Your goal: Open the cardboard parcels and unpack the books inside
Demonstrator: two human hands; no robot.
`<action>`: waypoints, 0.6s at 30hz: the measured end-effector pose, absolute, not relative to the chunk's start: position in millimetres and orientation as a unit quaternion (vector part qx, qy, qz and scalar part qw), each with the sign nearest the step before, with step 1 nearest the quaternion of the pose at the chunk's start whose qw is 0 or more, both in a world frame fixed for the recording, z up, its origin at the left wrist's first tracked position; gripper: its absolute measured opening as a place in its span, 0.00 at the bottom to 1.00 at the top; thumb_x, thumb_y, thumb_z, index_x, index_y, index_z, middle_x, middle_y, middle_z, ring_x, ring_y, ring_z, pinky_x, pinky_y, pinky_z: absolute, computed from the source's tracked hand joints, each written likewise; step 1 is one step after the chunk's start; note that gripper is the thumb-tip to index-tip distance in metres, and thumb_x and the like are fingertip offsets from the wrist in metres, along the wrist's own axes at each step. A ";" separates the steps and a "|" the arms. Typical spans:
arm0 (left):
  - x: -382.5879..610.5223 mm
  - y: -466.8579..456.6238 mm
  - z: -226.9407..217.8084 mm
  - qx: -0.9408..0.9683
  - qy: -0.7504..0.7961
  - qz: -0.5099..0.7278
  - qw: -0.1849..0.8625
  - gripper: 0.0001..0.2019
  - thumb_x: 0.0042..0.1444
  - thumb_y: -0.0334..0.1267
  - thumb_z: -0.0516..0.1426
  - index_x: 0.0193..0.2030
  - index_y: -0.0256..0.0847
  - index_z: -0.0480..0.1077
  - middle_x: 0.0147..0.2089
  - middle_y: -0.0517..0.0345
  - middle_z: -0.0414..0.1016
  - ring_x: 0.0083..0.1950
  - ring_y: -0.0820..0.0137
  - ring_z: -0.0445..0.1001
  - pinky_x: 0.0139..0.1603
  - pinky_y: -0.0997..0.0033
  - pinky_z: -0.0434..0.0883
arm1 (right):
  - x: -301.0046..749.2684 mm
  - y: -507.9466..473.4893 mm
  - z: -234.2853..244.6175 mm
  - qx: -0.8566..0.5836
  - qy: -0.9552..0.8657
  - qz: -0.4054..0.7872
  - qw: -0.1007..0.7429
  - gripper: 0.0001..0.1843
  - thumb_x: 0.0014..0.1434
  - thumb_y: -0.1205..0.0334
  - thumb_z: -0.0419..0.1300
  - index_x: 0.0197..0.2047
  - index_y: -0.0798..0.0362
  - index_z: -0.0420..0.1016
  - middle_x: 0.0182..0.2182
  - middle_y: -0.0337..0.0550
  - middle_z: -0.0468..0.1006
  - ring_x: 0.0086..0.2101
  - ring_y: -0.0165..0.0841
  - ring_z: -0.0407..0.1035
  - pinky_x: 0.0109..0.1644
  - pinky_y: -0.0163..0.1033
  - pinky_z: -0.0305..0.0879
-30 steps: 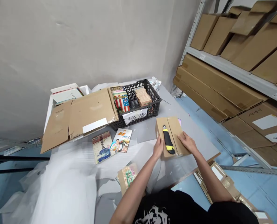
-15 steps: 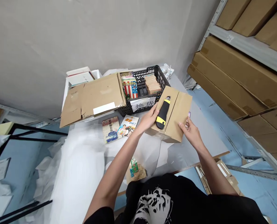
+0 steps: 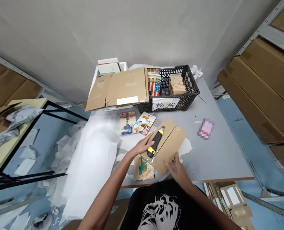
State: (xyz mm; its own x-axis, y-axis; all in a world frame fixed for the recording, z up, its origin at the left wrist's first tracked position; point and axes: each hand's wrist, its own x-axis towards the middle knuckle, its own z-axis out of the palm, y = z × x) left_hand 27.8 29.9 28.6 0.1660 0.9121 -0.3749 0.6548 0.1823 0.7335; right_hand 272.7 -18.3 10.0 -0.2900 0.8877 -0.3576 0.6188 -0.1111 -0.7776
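A taped cardboard box [image 3: 172, 147] is between my two hands over the near part of the table. On its top lies a black and yellow utility knife [image 3: 156, 142], beside the seam. My left hand [image 3: 143, 145] grips the box's left side, its thumb by the knife's handle. Fingers of my right hand [image 3: 177, 169] are closed on the near right edge of the box; some are hidden beneath it. Partly under the box is a worn book with a green picture [image 3: 144, 169]. Two books, a beige one [image 3: 127, 123] and a white one [image 3: 144, 123], lie farther back.
A black crate [image 3: 191, 95] of books stands at the back, with a flattened carton [image 3: 125, 88] on its left. White foam sheets [image 3: 91, 150] cover the table's left side. A pixelated pink item [image 3: 206, 128] lies at right. Shelved boxes [image 3: 257, 92] stand beyond.
Both hands have brought the box leftward and closer to my body, with the knife still on top. The pink item behind it has come into view. My view has turned left.
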 end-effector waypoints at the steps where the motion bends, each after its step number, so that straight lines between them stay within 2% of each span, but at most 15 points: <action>1: 27.3 27.3 24.9 0.627 0.624 0.134 0.447 0.33 0.61 0.55 0.44 0.70 0.46 0.46 0.70 0.56 0.53 0.67 0.61 0.58 0.63 0.64 0.59 | 277.7 -18.7 10.8 -0.576 -0.664 0.463 0.113 0.35 0.59 0.47 0.51 0.65 0.54 0.51 0.50 0.50 0.76 0.50 0.40 0.71 0.46 0.44 0.71; 4: 37.1 19.5 30.3 0.651 0.647 0.103 0.383 0.31 0.63 0.53 0.42 0.70 0.45 0.45 0.71 0.54 0.51 0.67 0.61 0.57 0.63 0.62 0.59 | 294.9 -1.8 33.2 -0.574 -0.715 0.400 -0.012 0.20 0.61 0.49 0.50 0.51 0.51 0.68 0.37 0.46 0.81 0.41 0.42 0.75 0.41 0.43 0.68; 5: 44.2 16.3 35.5 0.657 0.669 0.097 0.334 0.30 0.63 0.52 0.42 0.69 0.43 0.48 0.70 0.51 0.53 0.67 0.60 0.57 0.63 0.61 0.59 | 297.8 7.7 44.5 -0.576 -0.731 0.363 -0.044 0.17 0.62 0.49 0.48 0.44 0.50 0.71 0.32 0.44 0.81 0.37 0.41 0.75 0.39 0.42 0.67; 7: 63.1 8.9 46.6 0.661 0.711 0.087 0.222 0.28 0.62 0.51 0.44 0.64 0.38 0.56 0.65 0.45 0.60 0.64 0.56 0.59 0.60 0.57 0.61 | 294.5 26.5 65.4 -0.577 -0.757 0.302 -0.054 0.18 0.64 0.48 0.45 0.36 0.49 0.71 0.27 0.42 0.79 0.33 0.40 0.75 0.36 0.40 0.63; 10: 95.4 -2.3 56.0 0.658 0.742 0.059 0.116 0.26 0.60 0.50 0.49 0.58 0.34 0.63 0.54 0.41 0.68 0.54 0.54 0.65 0.51 0.55 0.66 | 268.9 44.0 79.2 -0.559 -0.775 0.295 -0.017 0.18 0.65 0.48 0.44 0.38 0.49 0.68 0.32 0.42 0.80 0.35 0.37 0.74 0.35 0.37 0.61; 12: 113.5 -8.3 55.0 0.661 0.743 0.048 0.092 0.23 0.60 0.44 0.49 0.57 0.31 0.63 0.50 0.42 0.68 0.49 0.55 0.67 0.47 0.56 0.66 | 247.4 47.0 76.0 -0.558 -0.771 0.307 -0.025 0.17 0.65 0.50 0.45 0.42 0.51 0.67 0.36 0.45 0.80 0.37 0.37 0.74 0.37 0.37 0.61; 15: 129.0 -14.0 47.6 0.674 0.732 0.047 0.089 0.20 0.60 0.34 0.47 0.57 0.29 0.62 0.50 0.40 0.67 0.47 0.58 0.66 0.45 0.58 0.66 | 225.4 45.2 65.8 -0.582 -0.755 0.298 -0.052 0.19 0.65 0.49 0.46 0.46 0.56 0.64 0.37 0.50 0.79 0.39 0.41 0.75 0.38 0.38 0.62; 18: 130.6 -15.4 41.9 0.683 0.720 0.047 0.113 0.21 0.58 0.30 0.47 0.58 0.29 0.63 0.51 0.40 0.66 0.48 0.58 0.66 0.45 0.58 0.67 | 219.2 45.7 60.8 -0.600 -0.742 0.295 -0.051 0.21 0.65 0.47 0.45 0.47 0.57 0.62 0.37 0.52 0.79 0.39 0.42 0.75 0.37 0.39 0.63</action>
State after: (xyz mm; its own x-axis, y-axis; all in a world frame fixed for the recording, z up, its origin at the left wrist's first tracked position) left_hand 130.6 -15.4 41.9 -0.0408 0.9943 -0.0988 0.9731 0.0619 0.2217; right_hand 219.2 45.7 60.8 -0.2752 0.8603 -0.4290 0.9200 0.1063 -0.3771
